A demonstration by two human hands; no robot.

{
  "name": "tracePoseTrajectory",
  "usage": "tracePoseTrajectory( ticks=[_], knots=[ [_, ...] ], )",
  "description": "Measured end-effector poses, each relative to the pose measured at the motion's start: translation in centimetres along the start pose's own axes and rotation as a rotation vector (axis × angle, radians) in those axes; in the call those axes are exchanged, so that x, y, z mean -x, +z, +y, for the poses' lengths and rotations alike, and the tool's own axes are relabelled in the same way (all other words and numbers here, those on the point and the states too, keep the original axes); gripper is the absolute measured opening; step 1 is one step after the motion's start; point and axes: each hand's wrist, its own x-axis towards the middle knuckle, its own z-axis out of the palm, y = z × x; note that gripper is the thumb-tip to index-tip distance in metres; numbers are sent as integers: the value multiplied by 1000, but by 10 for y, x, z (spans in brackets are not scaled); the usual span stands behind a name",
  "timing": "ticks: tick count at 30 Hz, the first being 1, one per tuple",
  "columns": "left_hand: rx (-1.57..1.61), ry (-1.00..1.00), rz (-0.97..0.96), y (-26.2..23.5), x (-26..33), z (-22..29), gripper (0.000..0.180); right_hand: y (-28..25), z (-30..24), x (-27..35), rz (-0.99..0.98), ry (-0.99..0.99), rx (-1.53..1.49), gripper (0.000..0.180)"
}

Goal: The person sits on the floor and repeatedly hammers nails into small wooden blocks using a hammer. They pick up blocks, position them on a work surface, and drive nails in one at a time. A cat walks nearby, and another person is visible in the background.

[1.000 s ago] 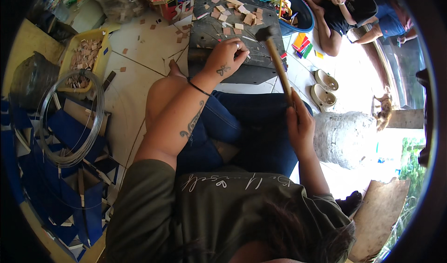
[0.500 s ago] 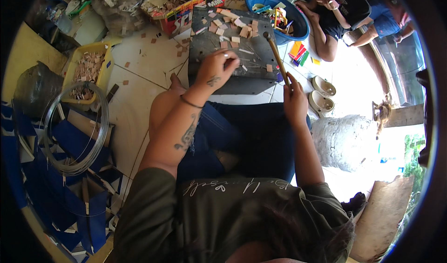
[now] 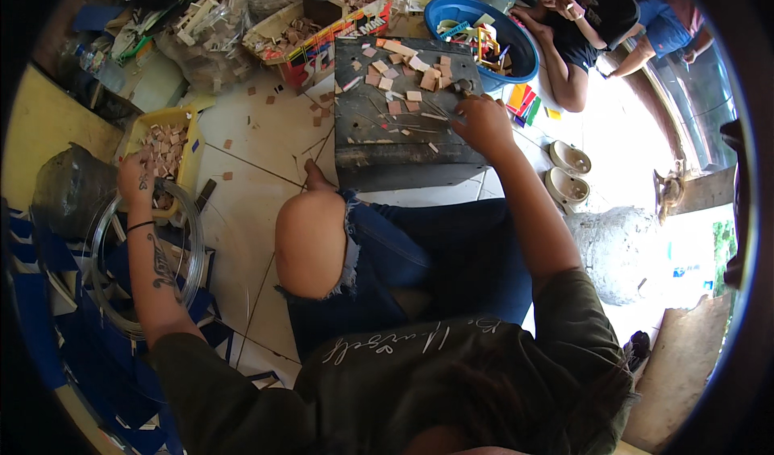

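Note:
My left hand (image 3: 137, 179) is stretched out to the left, at the near-left rim of a yellow basin (image 3: 193, 145) heaped with small wooden pieces (image 3: 168, 149). Its fingers are bent together; whatever they hold is too small to make out. On the right, my right hand (image 3: 486, 124) rests palm down with curled fingers at the right edge of a black box (image 3: 363, 153). A dark hammer head (image 3: 462, 87) shows just beyond those fingers, with its handle hidden under the hand. Several flat wooden squares (image 3: 414, 96) and thin sticks lie scattered on the box top.
A wire coil (image 3: 193, 270) and blue panels (image 3: 72, 326) lie at the left. Behind the black box are a carton (image 3: 298, 72) of wood pieces and a blue tub (image 3: 528, 52). Clogs (image 3: 569, 158) stand at right. Another person (image 3: 601, 20) sits at the far right.
My left hand has swung from above the black box to the yellow basin. My right hand has moved forward and left, bringing the raised hammer down to the box's edge.

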Motion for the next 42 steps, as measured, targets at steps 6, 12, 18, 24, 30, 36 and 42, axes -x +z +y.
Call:
tracePoseTrajectory(
  ticks=[6, 12, 18, 24, 30, 36, 42],
  knots=[
    [-31, 56, -19, 9, -18, 32, 33, 8, -6, -39, -186, 73, 71, 20],
    [446, 608, 180, 30, -23, 221, 38, 0, 1, -33, -203, 80, -63, 24],
    [631, 783, -28, 35, -20, 392, 45, 3, -5, -27, -100, 73, -98, 23],
    [490, 762, 34, 59, -28, 456, 26, 2, -15, -43, -149, 23, 133, 15],
    [670, 759, 106, 53, -20, 448, 11, -3, -1, -36, -106, 21, -89, 15],
    [1157, 668, -164, 12, 29, 415, 13, 5, 11, -7, 53, 201, -846, 15],
    [1209, 517, -302, -4, 97, 387, 11, 10, 19, 6, -170, 220, -1164, 28]
  ],
)
